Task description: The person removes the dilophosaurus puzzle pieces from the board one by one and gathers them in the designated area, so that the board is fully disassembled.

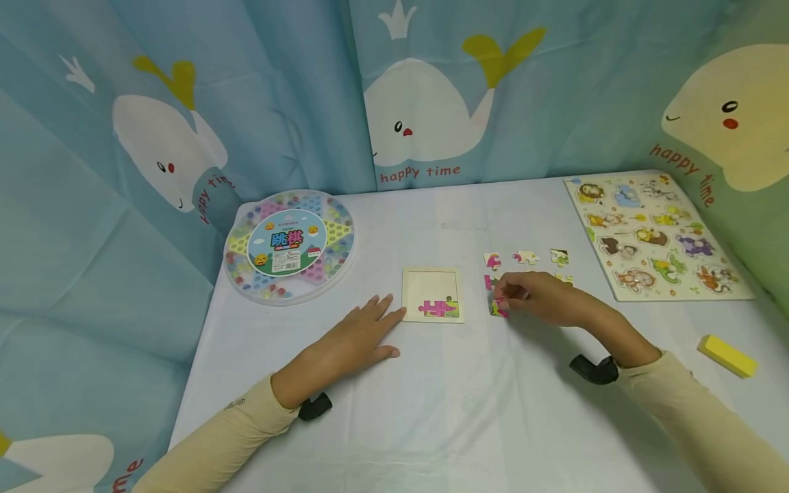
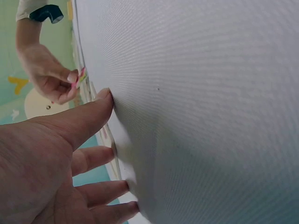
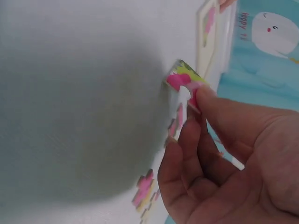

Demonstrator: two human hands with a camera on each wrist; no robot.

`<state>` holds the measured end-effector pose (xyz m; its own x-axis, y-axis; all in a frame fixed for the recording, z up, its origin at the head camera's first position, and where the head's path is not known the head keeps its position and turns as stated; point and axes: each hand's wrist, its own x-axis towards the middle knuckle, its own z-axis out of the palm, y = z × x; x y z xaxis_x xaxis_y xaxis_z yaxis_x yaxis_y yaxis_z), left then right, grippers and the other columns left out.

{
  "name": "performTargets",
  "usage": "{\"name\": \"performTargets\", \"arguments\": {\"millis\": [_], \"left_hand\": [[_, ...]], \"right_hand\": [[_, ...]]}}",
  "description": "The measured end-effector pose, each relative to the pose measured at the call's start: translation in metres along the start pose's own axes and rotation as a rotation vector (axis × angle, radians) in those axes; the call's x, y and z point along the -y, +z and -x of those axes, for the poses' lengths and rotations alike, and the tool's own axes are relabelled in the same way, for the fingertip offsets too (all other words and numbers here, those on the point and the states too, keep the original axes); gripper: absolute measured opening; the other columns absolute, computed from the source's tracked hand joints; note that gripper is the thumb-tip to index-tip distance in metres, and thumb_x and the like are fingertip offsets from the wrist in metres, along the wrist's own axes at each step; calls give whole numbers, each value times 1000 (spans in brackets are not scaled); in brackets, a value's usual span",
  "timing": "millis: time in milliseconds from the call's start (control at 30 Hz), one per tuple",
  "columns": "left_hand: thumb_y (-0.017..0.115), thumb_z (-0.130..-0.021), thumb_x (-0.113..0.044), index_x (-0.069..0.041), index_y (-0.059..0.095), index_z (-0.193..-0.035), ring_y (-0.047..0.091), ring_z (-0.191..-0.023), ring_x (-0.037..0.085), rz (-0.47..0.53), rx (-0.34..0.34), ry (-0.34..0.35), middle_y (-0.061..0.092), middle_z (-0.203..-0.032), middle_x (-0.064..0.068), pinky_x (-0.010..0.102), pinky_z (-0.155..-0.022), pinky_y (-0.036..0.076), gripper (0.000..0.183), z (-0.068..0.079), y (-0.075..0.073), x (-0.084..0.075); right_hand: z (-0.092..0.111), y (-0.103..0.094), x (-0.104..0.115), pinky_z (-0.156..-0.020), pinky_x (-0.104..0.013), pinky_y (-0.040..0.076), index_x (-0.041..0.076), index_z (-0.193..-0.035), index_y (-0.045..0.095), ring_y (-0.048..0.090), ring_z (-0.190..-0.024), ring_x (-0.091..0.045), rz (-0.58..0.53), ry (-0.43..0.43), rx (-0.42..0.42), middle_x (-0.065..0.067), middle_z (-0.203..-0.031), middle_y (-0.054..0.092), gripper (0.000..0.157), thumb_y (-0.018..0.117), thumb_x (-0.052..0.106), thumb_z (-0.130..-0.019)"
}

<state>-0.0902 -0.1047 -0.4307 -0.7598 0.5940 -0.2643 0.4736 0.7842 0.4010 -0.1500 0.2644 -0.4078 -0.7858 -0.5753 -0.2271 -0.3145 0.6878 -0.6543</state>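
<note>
Between thumb and fingers, my right hand [image 1: 539,298] pinches a pink and green jigsaw piece [image 3: 184,78], tilted and just right of a small square puzzle frame [image 1: 431,271]. Inside the frame, joined pink and green pieces [image 1: 439,308] lie along the bottom right. My left hand [image 1: 357,339] rests on the white table with fingers spread, its fingertips at the frame's lower left edge. Loose puzzle pieces [image 1: 526,257] lie in rows beyond the right hand, which partly hides some of them.
A round Chinese checkers box [image 1: 286,239] sits at the back left. At the right lies an animal puzzle board [image 1: 659,236], with a yellow block [image 1: 727,355] nearer the front. A whale-print curtain [image 1: 296,103] hangs behind the table.
</note>
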Motion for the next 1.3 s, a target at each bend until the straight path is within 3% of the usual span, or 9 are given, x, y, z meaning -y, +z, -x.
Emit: {"name": "performTargets", "arguments": {"millis": [233,433,667,967,1300], "left_hand": [[67,-104,-40,-13,38,-165,25,-159,43,-1,-3,-3,27,-173,19,61,-124,29,73,0,0,1],[67,-104,-41,-13,38,-165,24,-159,43,-9,-1,-8,27,-173,18,61,-124,29,73,-1,-2,1],[68,-104,-39,-13,38,-165,24,-159,43,-1,6,-9,26,-173,19,61,-124,29,73,0,-4,1],[67,-104,-40,-14,37,-165,23,-160,42,-2,9,-9,26,-173,18,61,-124,28,73,0,-4,1],[67,-104,-42,-13,38,-165,25,-159,44,-27,3,7,27,-172,19,63,-123,31,74,-1,-1,1]], "right_hand": [[-5,10,-3,-80,-34,56,5,-107,71,64,-92,-17,122,-58,-111,-1,-98,70,15,74,-3,-95],[-7,17,-1,-80,-39,55,2,-109,70,62,-91,-19,196,-61,-163,-4,-99,68,20,77,-5,-92],[-16,32,22,-80,-41,58,-2,-119,66,65,-94,-26,211,-92,-234,-15,-108,64,31,79,-3,-91],[-42,71,60,-101,-48,57,1,-133,62,65,-115,-32,235,-117,-190,-16,-126,65,44,79,2,-93],[-45,88,67,-96,-43,59,-2,-127,64,67,-105,-31,347,-189,-248,-15,-112,66,40,81,1,-91]]}}
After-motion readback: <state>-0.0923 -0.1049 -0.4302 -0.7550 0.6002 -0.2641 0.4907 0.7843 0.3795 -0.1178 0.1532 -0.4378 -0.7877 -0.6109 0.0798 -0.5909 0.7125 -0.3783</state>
